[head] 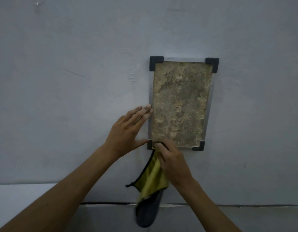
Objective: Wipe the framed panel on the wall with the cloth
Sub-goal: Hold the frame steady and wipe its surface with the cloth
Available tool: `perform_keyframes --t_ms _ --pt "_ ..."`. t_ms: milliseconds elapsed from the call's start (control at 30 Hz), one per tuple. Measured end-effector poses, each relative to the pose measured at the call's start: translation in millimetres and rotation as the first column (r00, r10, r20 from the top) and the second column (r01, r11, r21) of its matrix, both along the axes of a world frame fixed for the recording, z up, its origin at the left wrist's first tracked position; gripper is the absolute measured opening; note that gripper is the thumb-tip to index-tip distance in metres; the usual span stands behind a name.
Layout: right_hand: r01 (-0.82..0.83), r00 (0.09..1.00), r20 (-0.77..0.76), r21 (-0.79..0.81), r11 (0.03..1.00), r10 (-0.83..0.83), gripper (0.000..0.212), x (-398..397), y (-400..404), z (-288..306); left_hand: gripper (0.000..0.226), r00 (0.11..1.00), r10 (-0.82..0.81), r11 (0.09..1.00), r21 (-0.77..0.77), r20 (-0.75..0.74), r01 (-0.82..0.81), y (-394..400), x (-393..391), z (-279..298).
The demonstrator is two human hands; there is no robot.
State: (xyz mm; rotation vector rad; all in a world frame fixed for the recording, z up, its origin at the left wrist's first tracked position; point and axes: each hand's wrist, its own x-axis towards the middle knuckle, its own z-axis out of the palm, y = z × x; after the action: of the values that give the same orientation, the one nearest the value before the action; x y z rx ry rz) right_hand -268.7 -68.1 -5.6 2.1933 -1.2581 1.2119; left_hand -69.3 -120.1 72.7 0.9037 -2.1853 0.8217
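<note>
A framed panel (180, 104) hangs on the grey wall, with a rough tan and brown face, a thin metal rim and black corner caps. My left hand (126, 131) lies flat on the wall at the frame's left edge, fingers straight, fingertips touching the rim and thumb by the lower left corner cap. My right hand (171, 159) grips a yellow cloth with a black edge (151, 178) and presses it against the panel's lower left corner. The rest of the cloth hangs down below the hand, its lower dark part blurred.
The grey wall (78, 81) fills most of the view. A white ledge (19, 193) runs along the lower left, and a dark cable (108, 203) lies along the seam below the panel.
</note>
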Motion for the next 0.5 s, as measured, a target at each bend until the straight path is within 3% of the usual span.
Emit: perform_keyframes --t_ms 200,367,500 --pt "0.090 0.981 0.182 -0.134 0.987 -0.065 0.021 -11.9 -13.3 42.4 0.104 1.000 0.016 1.000 0.003 0.010 -0.016 0.3 -1.0 0.6" --pt "0.080 0.996 0.037 -0.053 0.995 -0.078 0.022 -20.0 0.2 8.3 0.101 1.000 0.007 1.000 -0.002 -0.004 -0.007 1.0 -2.7 -0.8" --pt "0.054 0.996 0.075 -0.018 0.998 -0.053 0.019 -24.4 2.2 13.1 0.102 0.999 0.046 0.999 -0.010 0.000 -0.046 3.0 -5.3 -2.6"
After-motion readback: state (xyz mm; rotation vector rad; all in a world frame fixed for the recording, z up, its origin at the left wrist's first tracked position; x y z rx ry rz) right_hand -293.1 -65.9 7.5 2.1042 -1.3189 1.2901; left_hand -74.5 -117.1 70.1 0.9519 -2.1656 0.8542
